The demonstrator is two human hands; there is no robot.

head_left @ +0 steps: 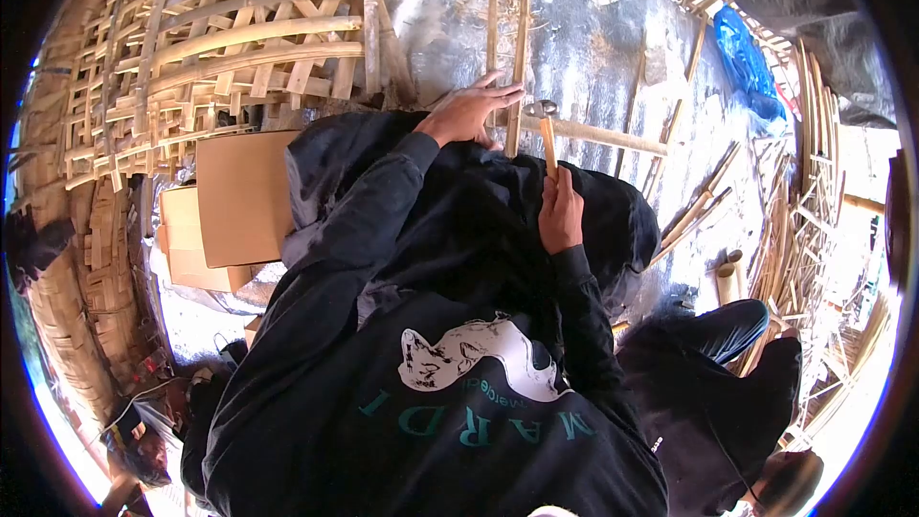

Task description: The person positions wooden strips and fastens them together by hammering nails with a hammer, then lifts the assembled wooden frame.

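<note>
Plainly two hands, one hammer

Bamboo strips lie on the shiny grey floor.

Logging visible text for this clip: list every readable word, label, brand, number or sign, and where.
"MARDI": large teal letters, upside down, on the wearer's black long-sleeved sweatshirt.
Smaller teal line beside it: seems to start "Merc", rest unclear.
Small white lettering on the co-worker's black top: too small to read.
</note>
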